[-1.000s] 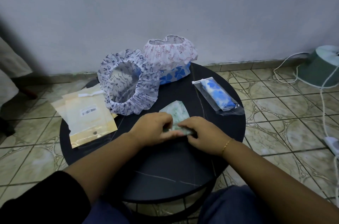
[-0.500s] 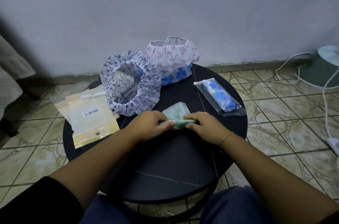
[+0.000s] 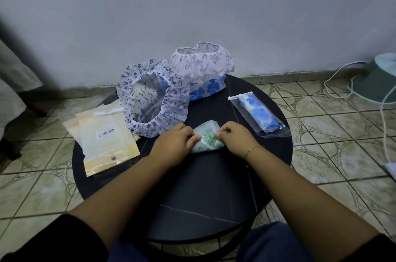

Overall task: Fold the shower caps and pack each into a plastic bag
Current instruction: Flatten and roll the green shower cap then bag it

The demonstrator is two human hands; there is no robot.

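Table (image 3: 192,197), round & dark, sits right under my forearms. My left hand (image 3: 173,143) and right hand (image 3: 233,139) both pinch the green-print shower cap (image 3: 206,139), folded small and lying on the tabletop between them; fingertips curled onto its 2 ends, L on the left end, R on the right.

Just left of my left hand: stack of yellowish plastic bags (image 3: 107,139) w/ a barcode label, hanging partly over the table edge. Just right of my right hand: clear bag w/ blue-flower cap (image 3: 259,115) already inside, lying flat.

Beyond my left hand, touching the bag stack's far corner: white cap w/ dark-blue print (image 3: 154,98), opening tilted toward me. Behind it & further right: pink-print cap (image 3: 201,62) sitting on top of another blue-flower cap (image 3: 210,88), at the table's far edge near the wall.
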